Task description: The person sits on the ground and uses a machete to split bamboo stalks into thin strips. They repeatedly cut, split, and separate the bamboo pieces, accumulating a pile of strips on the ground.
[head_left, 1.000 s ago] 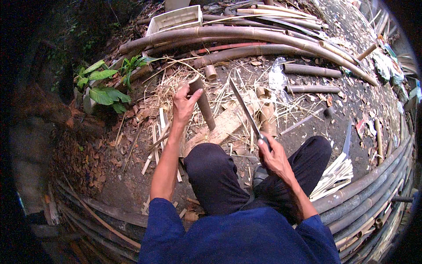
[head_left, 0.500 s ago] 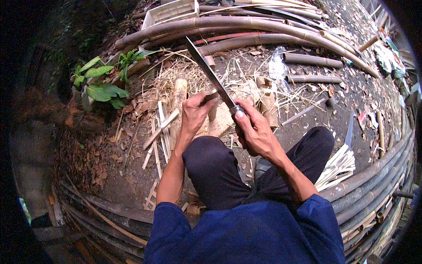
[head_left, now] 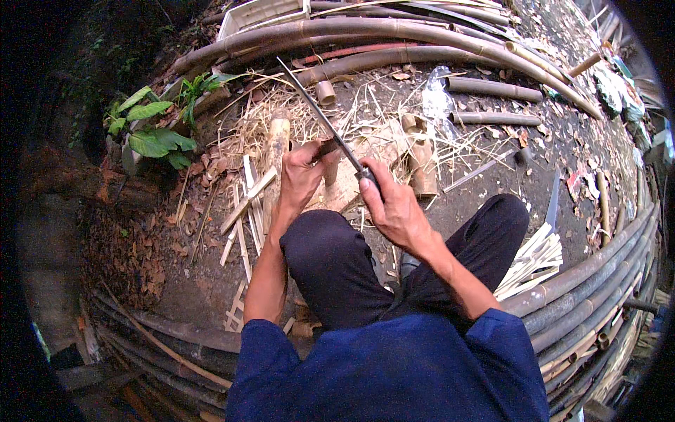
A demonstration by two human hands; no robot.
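My right hand (head_left: pixel 397 211) is closed round the handle of a machete (head_left: pixel 309 102), whose long dark blade slants up and to the left. In my left hand (head_left: pixel 301 174), the fingers and thumb pinch a short piece of split bamboo (head_left: pixel 331 169) near its top. The blade crosses close to the upper end of this piece; whether they touch I cannot tell. Beneath my hands lies a pale wooden block (head_left: pixel 346 199). A bamboo section (head_left: pixel 279 130) stands just beyond my left hand, and a cut bamboo tube (head_left: pixel 424 176) lies right of the block.
Bamboo strips (head_left: pixel 242 207) lie left of my knee, and a strip bundle (head_left: pixel 531 260) on the right by a saw blade (head_left: pixel 553 200). Long bamboo poles (head_left: pixel 394 29) run across the far side; more poles (head_left: pixel 590 281) are stacked at right. Shavings (head_left: pixel 373 105) litter the ground.
The machete blade has tilted further left and now shows more of its edge. My right hand has moved slightly left. My left hand keeps its hold on the bamboo.
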